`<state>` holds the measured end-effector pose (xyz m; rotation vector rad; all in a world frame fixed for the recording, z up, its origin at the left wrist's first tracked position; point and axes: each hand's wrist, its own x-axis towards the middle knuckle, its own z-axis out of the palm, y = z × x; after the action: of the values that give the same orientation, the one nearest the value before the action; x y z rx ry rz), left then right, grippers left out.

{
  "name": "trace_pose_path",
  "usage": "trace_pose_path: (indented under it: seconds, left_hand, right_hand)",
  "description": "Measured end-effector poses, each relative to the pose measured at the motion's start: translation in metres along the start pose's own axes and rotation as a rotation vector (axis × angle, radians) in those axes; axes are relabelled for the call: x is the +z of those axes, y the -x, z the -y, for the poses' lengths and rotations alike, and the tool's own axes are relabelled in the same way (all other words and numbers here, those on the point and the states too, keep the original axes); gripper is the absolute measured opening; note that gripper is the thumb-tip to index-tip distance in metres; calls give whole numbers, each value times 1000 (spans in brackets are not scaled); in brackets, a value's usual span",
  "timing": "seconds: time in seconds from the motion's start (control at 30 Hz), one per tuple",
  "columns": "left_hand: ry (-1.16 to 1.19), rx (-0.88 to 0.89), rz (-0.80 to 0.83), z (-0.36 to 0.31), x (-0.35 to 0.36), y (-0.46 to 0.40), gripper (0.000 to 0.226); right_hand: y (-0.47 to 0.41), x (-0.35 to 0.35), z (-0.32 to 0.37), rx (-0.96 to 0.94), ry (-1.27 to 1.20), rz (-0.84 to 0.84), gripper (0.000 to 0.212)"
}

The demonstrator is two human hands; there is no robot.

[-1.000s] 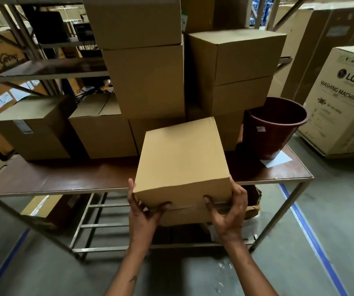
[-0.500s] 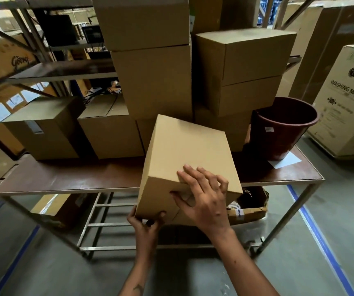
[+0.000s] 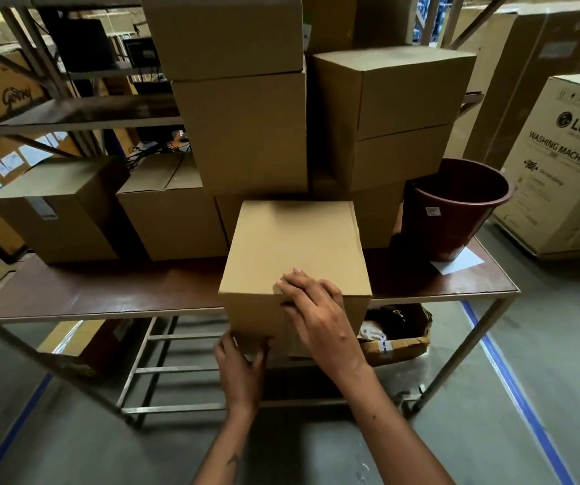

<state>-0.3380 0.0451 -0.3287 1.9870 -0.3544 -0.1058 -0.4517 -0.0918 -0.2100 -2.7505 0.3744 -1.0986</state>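
Note:
A plain brown cardboard box (image 3: 293,250) sits at the front edge of the brown metal-framed table (image 3: 106,295), its near side overhanging the edge. My left hand (image 3: 241,362) holds the box's lower near-left corner from below, thumb up against the front face. My right hand (image 3: 316,309) lies over the box's top near edge, fingers bent over the edge and resting on the top. Both forearms reach in from the bottom of the view.
Stacked cardboard boxes (image 3: 243,131) fill the back of the table. A dark red plastic bucket (image 3: 452,204) and a white paper (image 3: 458,263) are at its right end. A washing machine carton (image 3: 561,162) stands on the floor at right. An open carton (image 3: 397,330) lies under the table.
The box has tipped from a tilt to level and squared up on the table edge. My right hand moved from under the box's right corner onto its top edge.

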Motion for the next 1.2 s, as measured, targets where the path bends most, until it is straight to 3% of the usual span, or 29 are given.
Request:
trace_pose_path:
  seconds: [0.1,0.2,0.3,0.4,0.57,0.83,1.07,1.2]
  left_hand:
    - [4,104,-58,-22,-9,-1,83]
    - [31,165,-55,-58,-26,-3,110]
    - [39,380,-64,-85,-43,-11,127]
    - [-4,504,-62,-100,-53,-21,123]
    - [47,313,39,-102,-60,-34,97]
    - [45,366,13,-103,-59,-33,90]
    - [378,188,-5,-84,-57,-13,82]
    - [349,182,10,-70,-51,-13,78]
  right_hand:
    - [2,2,-8,-45,23,18,54]
    - [6,-5,-14,-9,96,-107,42]
    - [10,-20,-22,114,141,-227,47]
    - [15,-29,-33,320,111,-233,61]
    - [20,-27,-41,509,-242,-193,77]
    - [21,-26,-40,564,-385,-279,100]
    - [-8,-50,-12,367,-277,-349,101]
    - [-31,-51,0,241,-163,-286,94]
